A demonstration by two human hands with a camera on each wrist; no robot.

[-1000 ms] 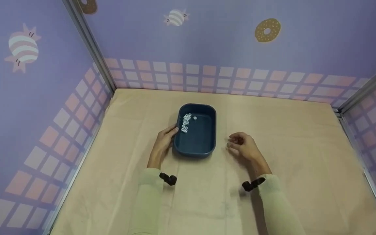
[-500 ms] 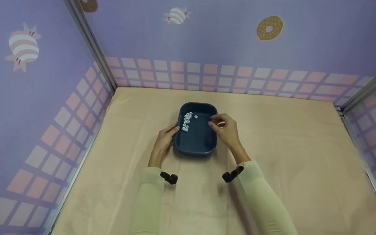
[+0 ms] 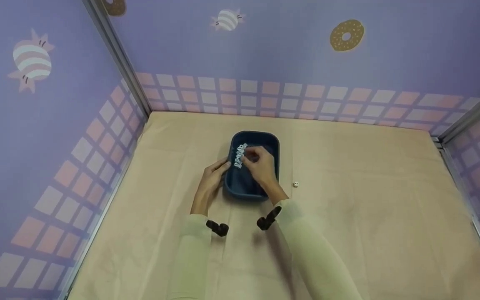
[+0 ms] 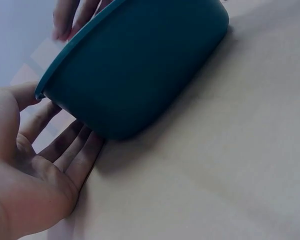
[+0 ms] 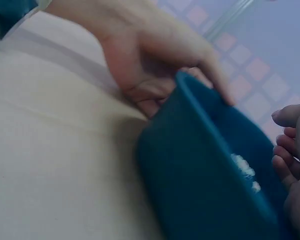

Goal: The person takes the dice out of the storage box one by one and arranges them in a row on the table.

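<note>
A dark blue rectangular tub (image 3: 251,196) stands on the cloth-covered table. Along its left inner side lies a cluster of small white dice (image 3: 238,157), also visible as white dice (image 5: 243,166) in the right wrist view. My left hand (image 3: 210,183) holds the tub's left side, thumb at the rim and fingers against the outer wall (image 4: 45,165). Inside the tub, my right hand (image 3: 261,166) reaches over to the dice, thumb and forefinger apart at the cluster's right edge. No die shows between its fingers (image 5: 285,150). A single die (image 3: 296,184) rests on the cloth, right of the tub.
Beige cloth (image 3: 373,200) covers the table, lightly creased. A purple wall (image 3: 281,50) with printed sweets and checks closes off the back, with side walls at left and right. Metal posts (image 3: 117,54) mark the corners.
My right hand has moved left from the cloth over the rim into the tub. A die is now visible on the cloth near where that hand was. My left hand keeps its hold.
</note>
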